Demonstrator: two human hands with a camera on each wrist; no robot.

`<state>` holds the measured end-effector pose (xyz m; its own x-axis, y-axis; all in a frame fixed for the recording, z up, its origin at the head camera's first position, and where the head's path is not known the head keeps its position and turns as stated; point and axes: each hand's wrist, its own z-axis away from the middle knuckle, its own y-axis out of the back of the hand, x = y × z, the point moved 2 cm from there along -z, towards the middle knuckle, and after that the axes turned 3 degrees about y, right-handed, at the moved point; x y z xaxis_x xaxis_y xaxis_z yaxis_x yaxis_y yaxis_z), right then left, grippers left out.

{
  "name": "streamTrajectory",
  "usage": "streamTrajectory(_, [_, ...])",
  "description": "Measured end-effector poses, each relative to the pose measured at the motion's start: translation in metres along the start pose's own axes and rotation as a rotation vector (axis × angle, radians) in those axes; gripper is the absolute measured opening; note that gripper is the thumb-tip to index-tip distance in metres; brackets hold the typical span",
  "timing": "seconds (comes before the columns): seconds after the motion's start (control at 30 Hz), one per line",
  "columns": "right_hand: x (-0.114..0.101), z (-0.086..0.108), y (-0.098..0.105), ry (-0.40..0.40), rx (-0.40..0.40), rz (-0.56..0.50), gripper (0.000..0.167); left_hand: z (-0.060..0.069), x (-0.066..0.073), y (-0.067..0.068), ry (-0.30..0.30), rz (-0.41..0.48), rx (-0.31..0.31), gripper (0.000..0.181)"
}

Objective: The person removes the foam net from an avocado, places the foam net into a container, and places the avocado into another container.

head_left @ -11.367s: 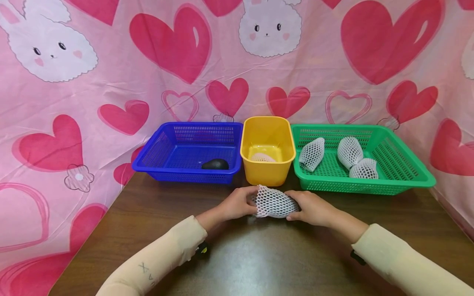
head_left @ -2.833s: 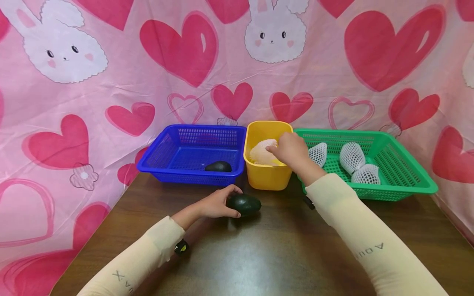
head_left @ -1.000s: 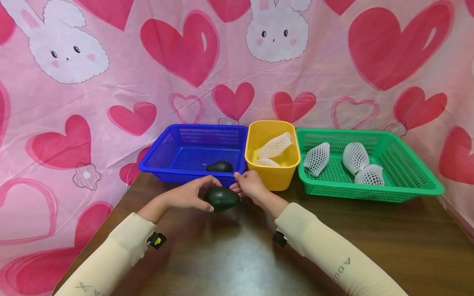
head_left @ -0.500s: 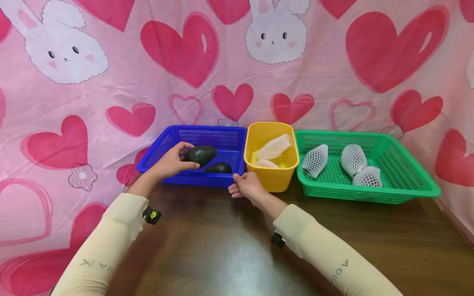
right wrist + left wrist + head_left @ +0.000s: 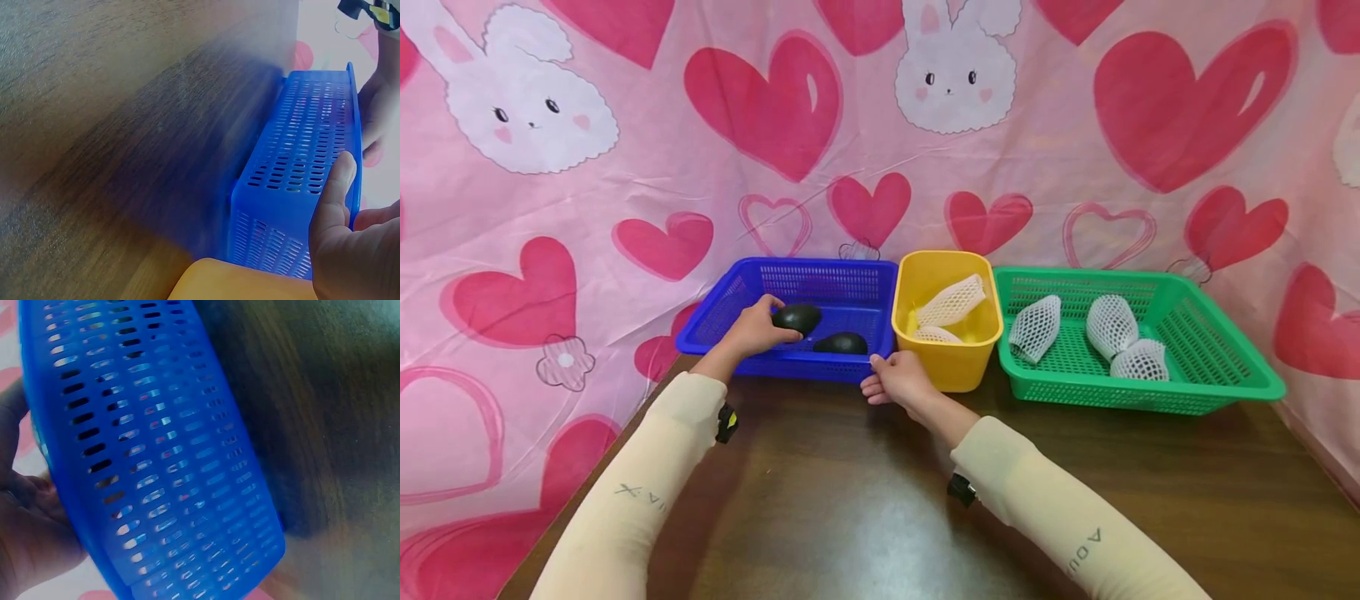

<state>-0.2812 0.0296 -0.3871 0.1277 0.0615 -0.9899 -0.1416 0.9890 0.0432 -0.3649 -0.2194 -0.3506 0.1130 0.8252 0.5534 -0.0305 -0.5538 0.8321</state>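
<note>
My left hand (image 5: 756, 328) reaches over the front rim of the blue basket (image 5: 730, 260) and holds a dark green avocado (image 5: 797, 318) by its left end, low inside. Beside it, another dark avocado (image 5: 841, 343) lies near the front wall. At the basket's front right corner, my right hand (image 5: 901, 382) grips the rim, thumb at the top and fingers beneath. In the left wrist view the basket wall (image 5: 181, 444) hides the avocado and most of the left hand (image 5: 31, 519). The right wrist view shows the right hand (image 5: 356, 244) with the rim between its digits.
A yellow bin (image 5: 947, 358) stands right of the blue basket, with loose foam net sleeves (image 5: 951, 302) inside. Farther right, a green basket (image 5: 1138, 396) holds several net-wrapped items (image 5: 1036, 327). All stand on a brown wooden table (image 5: 850, 500) before a pink heart-patterned cloth (image 5: 865, 100).
The foam net came off the avocado and went into the yellow bin. My left hand carried the avocado leftward and lowered it into the blue basket. My right hand moved to the rim.
</note>
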Motion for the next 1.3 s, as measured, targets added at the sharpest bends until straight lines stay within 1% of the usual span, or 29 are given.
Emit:
streamTrajectory(0.13, [0.0,0.0,-0.001,0.004,0.003,0.008,0.031,-0.001,0.001,-0.003,0.033,-0.073,-0.006,0.067])
streamTrajectory(0.2, [0.0,0.0,-0.001,0.008,0.003,0.008,0.03,-0.001,0.001,-0.004,0.045,-0.093,-0.008,0.066])
streamTrajectory(0.27, [0.0,0.001,-0.001,0.007,-0.001,0.009,0.031,-0.002,0.001,-0.005,0.05,-0.106,-0.015,0.065])
streamTrajectory(0.43, [-0.001,0.001,0.001,0.006,-0.004,0.022,0.033,-0.007,0.003,-0.006,0.05,-0.129,-0.057,0.061])
streamTrajectory(0.67, [-0.002,0.001,0.001,0.007,-0.006,0.024,0.033,-0.01,0.004,-0.007,0.077,-0.154,-0.109,0.058])
streamTrajectory(1.0, [-0.001,0.001,0.001,0.009,-0.007,0.021,0.031,-0.013,0.006,-0.008,0.038,-0.209,-0.176,0.052])
streamTrajectory(1.13, [-0.001,0.001,0.001,0.001,-0.01,0.04,0.032,-0.014,0.006,-0.01,0.031,-0.223,-0.213,0.052])
streamTrajectory(1.3, [-0.002,0.002,0.001,-0.009,-0.013,0.048,0.032,-0.014,0.008,-0.011,0.038,-0.248,-0.261,0.052])
